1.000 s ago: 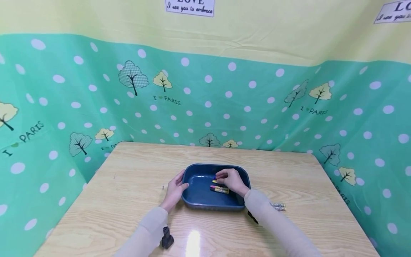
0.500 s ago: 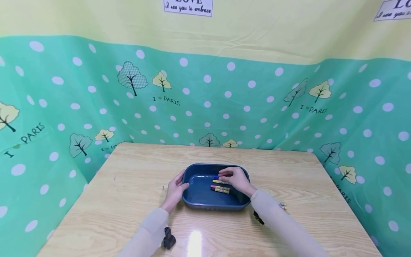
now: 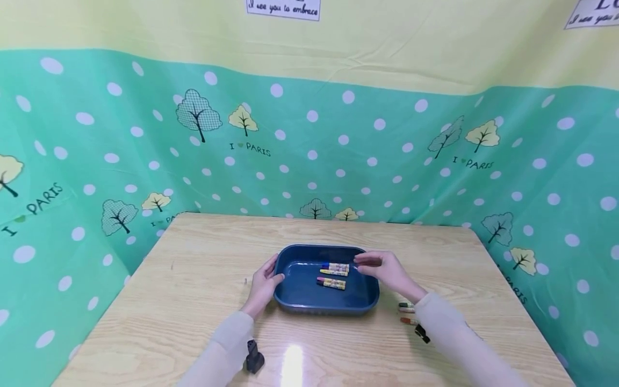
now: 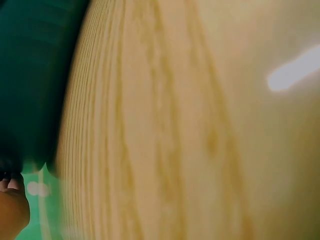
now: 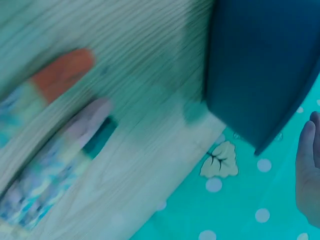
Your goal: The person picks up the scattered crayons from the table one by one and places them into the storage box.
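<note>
A dark blue rectangular tray (image 3: 309,309) rests on the wooden table. My left hand (image 3: 263,285) grips its left rim, thumb over the edge and fingers along the outside; in the left wrist view part of this hand (image 4: 12,205) shows beside the tray wall (image 4: 35,85). Inside the tray lie several paper-wrapped crayons: a blue crayon (image 3: 338,266) by a yellow crayon (image 3: 333,272), and in front of them a pink crayon (image 3: 333,281) close against a dark-tipped one. Over the tray's right rim hovers my right hand (image 3: 387,270), fingers loosely extended, holding nothing.
Right of the tray, under my right forearm, lie an orange-brown crayon (image 5: 65,75), a pale crayon (image 5: 85,125) and a dark green crayon (image 5: 101,136). Black wrist devices sit by both sleeves. A green polka-dot curtain (image 3: 309,140) hangs behind the table (image 3: 217,242).
My right hand has let go of the blue crayon, leaving it beside the yellow one, and has drawn back rightward to the rim. My left hand stays on the tray.
</note>
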{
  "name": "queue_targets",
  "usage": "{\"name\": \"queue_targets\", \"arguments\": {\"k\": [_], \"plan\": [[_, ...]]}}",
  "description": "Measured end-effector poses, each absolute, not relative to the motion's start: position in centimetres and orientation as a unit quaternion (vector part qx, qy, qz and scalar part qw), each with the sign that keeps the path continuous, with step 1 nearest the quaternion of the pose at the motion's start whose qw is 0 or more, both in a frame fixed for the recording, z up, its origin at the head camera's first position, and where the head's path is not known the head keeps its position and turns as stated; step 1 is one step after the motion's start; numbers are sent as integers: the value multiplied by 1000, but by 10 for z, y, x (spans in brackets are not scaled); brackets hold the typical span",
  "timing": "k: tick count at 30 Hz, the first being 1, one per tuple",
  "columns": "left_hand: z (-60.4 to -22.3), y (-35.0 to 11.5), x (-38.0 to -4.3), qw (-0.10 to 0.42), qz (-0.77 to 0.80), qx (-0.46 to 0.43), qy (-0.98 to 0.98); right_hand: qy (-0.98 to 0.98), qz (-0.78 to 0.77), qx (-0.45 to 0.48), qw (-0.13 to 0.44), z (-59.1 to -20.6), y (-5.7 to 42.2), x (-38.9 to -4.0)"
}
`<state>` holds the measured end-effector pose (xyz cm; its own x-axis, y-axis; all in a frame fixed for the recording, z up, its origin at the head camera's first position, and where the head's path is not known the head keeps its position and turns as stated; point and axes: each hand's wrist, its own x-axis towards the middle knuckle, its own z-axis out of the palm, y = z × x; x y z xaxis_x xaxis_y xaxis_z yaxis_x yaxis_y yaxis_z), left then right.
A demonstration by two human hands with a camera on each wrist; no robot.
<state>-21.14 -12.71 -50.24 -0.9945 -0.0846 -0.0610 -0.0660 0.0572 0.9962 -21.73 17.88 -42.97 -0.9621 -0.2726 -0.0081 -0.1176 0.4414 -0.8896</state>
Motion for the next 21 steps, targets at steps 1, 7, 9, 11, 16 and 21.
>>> {"name": "queue_targets", "arguments": {"k": [1,7,9,11,16,21], "plan": [[-498,-126,-210,4,-686,52,-725,844,-517,-119,72,-428,182,-216],[-492,-127,-208,-11,-694,54,-718,847,-514,-112,68,-427,201,-209],[-496,-128,-210,-9,-691,53,-721,851,-512,-104,64,-429,206,-208],[-500,-127,-210,-5,-689,50,-723,849,-516,-99,54,-431,213,-206],[-502,-126,-210,2,-683,56,-728,846,-524,-93,35,-435,233,-203],[-501,-127,-211,3,-683,61,-728,858,-506,-82,25,-440,254,-200]]}}
